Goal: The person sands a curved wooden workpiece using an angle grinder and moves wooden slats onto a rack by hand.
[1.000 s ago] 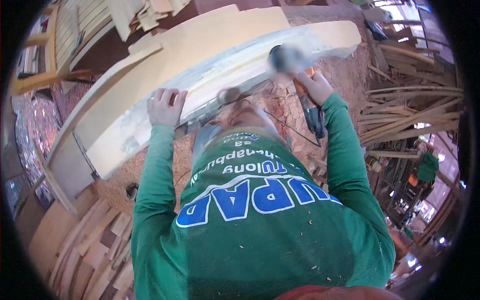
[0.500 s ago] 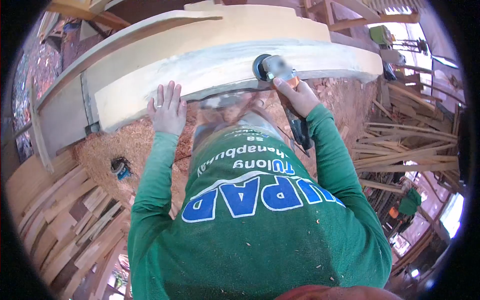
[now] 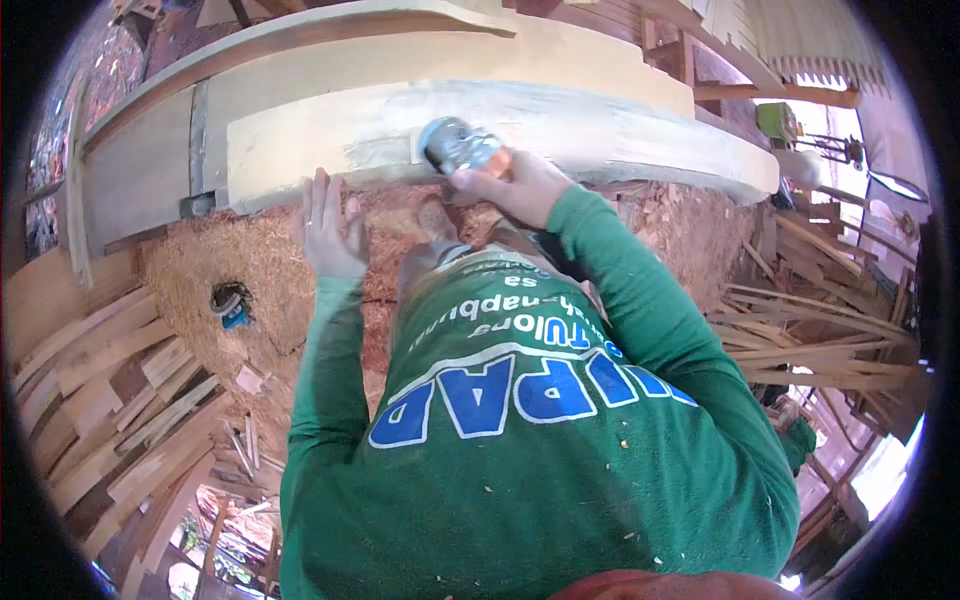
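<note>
My right hand [image 3: 525, 188] is wrapped round an angle grinder [image 3: 468, 148], blurred by motion, whose round disc lies against the face of a long pale wooden board [image 3: 300, 150]. Grey-white smears cover the board's middle and right part around the disc. At the board's near edge, to the left of the grinder, is my left hand [image 3: 334, 232]. Its fingers are stretched out, with the tips at the edge, and it holds nothing. A ring shows on one finger. The grinder's rear end is hidden behind my right hand and sleeve.
A curved wooden strip [image 3: 290, 38] runs along the far side of the board. Wood shavings cover the ground [image 3: 190, 270], where a blue and dark object [image 3: 232, 305] lies. Wood offcuts [image 3: 130, 420] are piled at left, and long slats [image 3: 810, 340] at right.
My right hand has swept the grinder left along the board, closer to my left hand. The whole view has shifted slightly. My left hand stays near the board's edge.
</note>
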{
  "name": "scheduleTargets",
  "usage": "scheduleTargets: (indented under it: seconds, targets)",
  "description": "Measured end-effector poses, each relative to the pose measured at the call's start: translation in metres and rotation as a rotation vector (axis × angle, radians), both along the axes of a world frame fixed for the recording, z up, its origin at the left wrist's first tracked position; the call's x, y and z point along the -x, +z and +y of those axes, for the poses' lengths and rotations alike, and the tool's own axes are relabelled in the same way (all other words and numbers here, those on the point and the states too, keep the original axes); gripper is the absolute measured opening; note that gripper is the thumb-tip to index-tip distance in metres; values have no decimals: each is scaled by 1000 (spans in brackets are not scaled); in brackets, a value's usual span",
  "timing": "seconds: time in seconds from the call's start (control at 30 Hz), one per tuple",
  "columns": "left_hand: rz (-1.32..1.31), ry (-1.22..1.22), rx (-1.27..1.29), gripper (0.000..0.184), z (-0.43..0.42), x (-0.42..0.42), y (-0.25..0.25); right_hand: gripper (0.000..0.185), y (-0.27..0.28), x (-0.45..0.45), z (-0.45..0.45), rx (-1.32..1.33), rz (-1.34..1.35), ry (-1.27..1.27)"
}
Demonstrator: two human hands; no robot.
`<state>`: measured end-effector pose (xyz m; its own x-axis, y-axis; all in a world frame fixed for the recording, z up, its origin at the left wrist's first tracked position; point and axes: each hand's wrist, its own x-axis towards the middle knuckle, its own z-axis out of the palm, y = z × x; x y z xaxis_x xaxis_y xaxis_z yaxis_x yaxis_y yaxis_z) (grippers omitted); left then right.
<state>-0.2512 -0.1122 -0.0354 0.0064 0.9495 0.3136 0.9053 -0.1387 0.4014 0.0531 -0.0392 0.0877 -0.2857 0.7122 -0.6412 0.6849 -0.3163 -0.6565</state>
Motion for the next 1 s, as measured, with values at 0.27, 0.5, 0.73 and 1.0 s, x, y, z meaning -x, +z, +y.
scheduleTargets:
  seconds: [0.27, 0.5, 0.73, 1.0]
  targets:
    - [-131, -131, -55, 28, 18, -30, 11, 78, 22, 0, 6, 44, -21, -51]
    - [-156, -118, 59, 23, 55, -77, 3, 70, -36, -116, -26, -64, 58, -409]
    - [-261, -150, 51, 11, 60, -78, -11, 59, -7, -219, -42, 101, 58, -782]
    - [-475, -122, 70, 13, 51, -78, -21, 67, -27, -131, -28, -64, 156, -422]
